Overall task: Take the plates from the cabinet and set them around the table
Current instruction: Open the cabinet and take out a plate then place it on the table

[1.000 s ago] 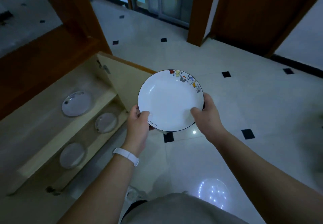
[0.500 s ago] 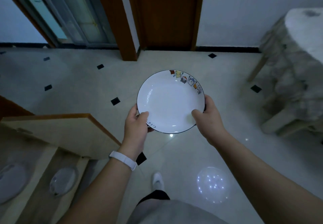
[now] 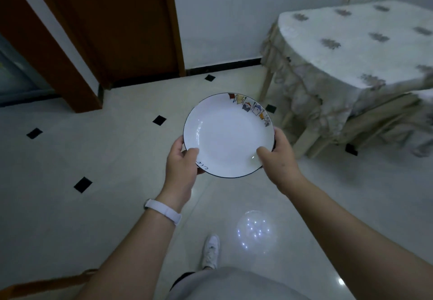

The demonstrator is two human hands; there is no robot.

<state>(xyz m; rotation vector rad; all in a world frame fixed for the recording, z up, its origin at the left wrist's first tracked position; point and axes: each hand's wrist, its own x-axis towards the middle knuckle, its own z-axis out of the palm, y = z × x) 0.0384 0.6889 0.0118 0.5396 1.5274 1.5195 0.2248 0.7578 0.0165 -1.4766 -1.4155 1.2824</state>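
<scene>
Moved: cabinet gone from view; table point(image 3: 351, 42) now ahead-right of fingers.
Grip: both hands, L point(image 3: 181, 171) & R point(image 3: 278, 159), thumbs over plate point(image 3: 228, 135) rim.
Next: prob. set it down.

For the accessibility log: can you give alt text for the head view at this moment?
Both hands, left hand and right hand, hold a white plate with a colourful rim pattern level above a pale tiled floor. A cloth-covered table stands ahead to the right, a wooden door ahead to the left.
</scene>
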